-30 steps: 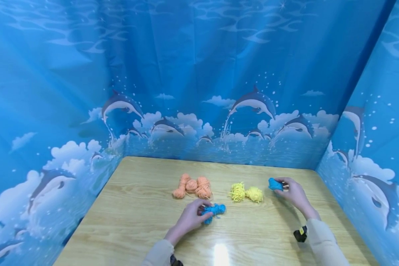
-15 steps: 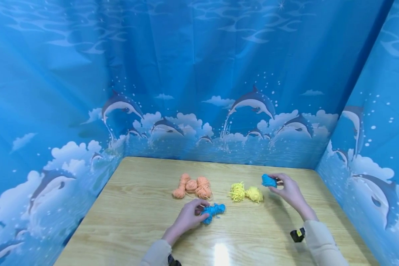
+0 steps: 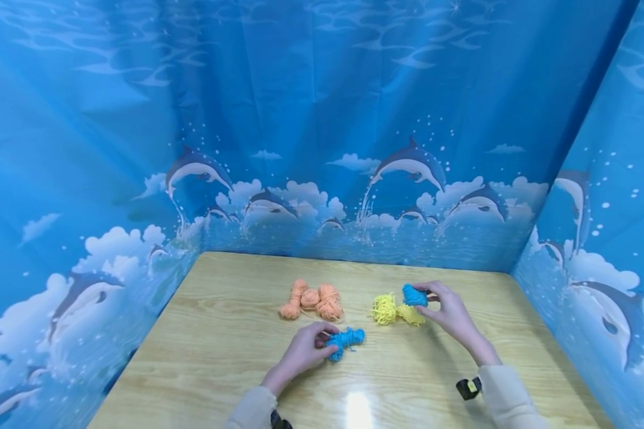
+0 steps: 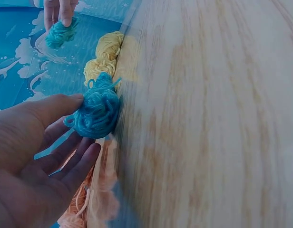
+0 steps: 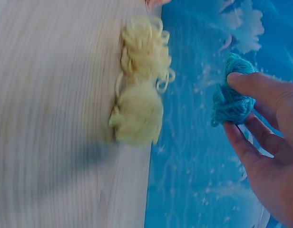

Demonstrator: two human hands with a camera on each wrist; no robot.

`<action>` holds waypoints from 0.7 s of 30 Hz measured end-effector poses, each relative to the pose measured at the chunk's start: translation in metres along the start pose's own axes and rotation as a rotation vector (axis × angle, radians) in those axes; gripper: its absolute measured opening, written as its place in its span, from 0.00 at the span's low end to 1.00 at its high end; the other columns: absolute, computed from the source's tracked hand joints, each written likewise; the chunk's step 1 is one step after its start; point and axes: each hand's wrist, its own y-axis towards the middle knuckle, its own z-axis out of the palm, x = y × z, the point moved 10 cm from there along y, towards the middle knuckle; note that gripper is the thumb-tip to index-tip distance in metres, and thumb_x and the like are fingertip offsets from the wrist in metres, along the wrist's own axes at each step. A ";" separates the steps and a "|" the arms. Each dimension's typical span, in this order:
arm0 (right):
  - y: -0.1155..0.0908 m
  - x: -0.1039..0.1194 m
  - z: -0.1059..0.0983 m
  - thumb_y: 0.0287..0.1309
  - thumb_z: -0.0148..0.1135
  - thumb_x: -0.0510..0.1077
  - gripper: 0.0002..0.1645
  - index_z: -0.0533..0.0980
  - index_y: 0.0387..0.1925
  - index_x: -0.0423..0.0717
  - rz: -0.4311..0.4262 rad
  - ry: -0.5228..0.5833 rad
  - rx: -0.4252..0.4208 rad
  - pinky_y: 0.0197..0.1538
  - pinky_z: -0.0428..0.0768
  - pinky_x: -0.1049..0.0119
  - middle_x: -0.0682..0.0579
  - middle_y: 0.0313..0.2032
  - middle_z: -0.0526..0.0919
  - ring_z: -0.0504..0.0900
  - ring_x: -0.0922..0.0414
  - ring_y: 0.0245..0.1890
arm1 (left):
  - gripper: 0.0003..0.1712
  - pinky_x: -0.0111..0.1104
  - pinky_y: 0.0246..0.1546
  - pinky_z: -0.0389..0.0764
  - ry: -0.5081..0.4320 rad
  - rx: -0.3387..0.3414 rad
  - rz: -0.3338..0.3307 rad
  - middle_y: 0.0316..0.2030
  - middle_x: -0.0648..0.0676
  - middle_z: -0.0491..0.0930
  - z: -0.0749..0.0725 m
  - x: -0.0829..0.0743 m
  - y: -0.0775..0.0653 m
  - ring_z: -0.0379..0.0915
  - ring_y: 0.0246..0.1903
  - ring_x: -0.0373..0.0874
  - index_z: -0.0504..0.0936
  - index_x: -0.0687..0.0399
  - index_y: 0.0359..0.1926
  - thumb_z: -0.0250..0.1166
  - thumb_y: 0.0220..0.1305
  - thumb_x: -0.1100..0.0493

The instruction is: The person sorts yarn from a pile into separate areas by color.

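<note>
My left hand (image 3: pixel 305 350) lies at a blue yarn bundle (image 3: pixel 350 338) on the table, holding its near-left end between thumb and fingers. Up close in the left wrist view, the thumb touches the loose loops of this blue yarn (image 4: pixel 98 111), with the fingers spread on its other side. My right hand (image 3: pixel 449 307) pinches a second, smaller blue yarn bundle (image 3: pixel 414 295) above the table. In the head view, this one overlaps the right part of the yellow yarn (image 3: pixel 384 309). The right wrist view shows thumb and fingertips gripping the blue yarn (image 5: pixel 234 97), away from the yellow yarn (image 5: pixel 139 111).
Orange yarn bundles (image 3: pixel 330 302) lie together behind my left hand. The pale wood table (image 3: pixel 236 339) ends at a blue dolphin-print curtain (image 3: pixel 311 119) at the back and sides. Black wrist cameras (image 3: pixel 468 388) sit at both sleeves.
My right hand has carried its blue yarn leftward, from right of the yellow yarn to over it. The left hand and its blue yarn have barely moved.
</note>
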 end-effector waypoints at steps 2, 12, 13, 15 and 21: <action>-0.001 0.009 0.006 0.52 0.74 0.29 0.29 0.78 0.57 0.38 -0.017 0.010 0.006 0.49 0.85 0.49 0.40 0.51 0.81 0.81 0.43 0.49 | 0.18 0.34 0.47 0.84 0.003 0.001 0.001 0.47 0.51 0.84 0.000 0.000 0.000 0.81 0.45 0.45 0.84 0.54 0.51 0.75 0.60 0.58; -0.013 0.045 0.048 0.50 0.77 0.32 0.29 0.80 0.55 0.46 -0.099 0.037 0.077 0.46 0.87 0.55 0.49 0.50 0.82 0.83 0.49 0.47 | 0.18 0.33 0.46 0.84 -0.010 0.008 0.010 0.47 0.51 0.83 -0.003 -0.003 -0.001 0.81 0.45 0.44 0.83 0.55 0.52 0.74 0.62 0.58; -0.015 0.048 0.051 0.49 0.77 0.31 0.29 0.81 0.55 0.46 -0.114 0.035 0.077 0.45 0.87 0.54 0.49 0.49 0.82 0.83 0.50 0.47 | 0.18 0.33 0.46 0.84 -0.011 0.009 0.008 0.47 0.51 0.83 -0.003 -0.003 -0.001 0.81 0.45 0.44 0.83 0.55 0.52 0.74 0.62 0.58; -0.017 0.053 0.057 0.48 0.77 0.30 0.30 0.81 0.54 0.46 -0.139 0.038 0.078 0.44 0.87 0.54 0.50 0.48 0.82 0.83 0.50 0.45 | 0.18 0.32 0.46 0.84 -0.011 0.009 0.006 0.46 0.52 0.83 -0.003 -0.003 -0.002 0.81 0.44 0.44 0.83 0.56 0.52 0.74 0.62 0.58; -0.023 0.063 0.076 0.47 0.78 0.31 0.30 0.80 0.54 0.47 -0.164 0.061 0.125 0.46 0.87 0.57 0.52 0.49 0.82 0.82 0.53 0.47 | 0.19 0.30 0.45 0.84 -0.008 0.005 0.003 0.46 0.51 0.83 -0.003 -0.003 -0.002 0.81 0.43 0.43 0.83 0.56 0.52 0.74 0.61 0.59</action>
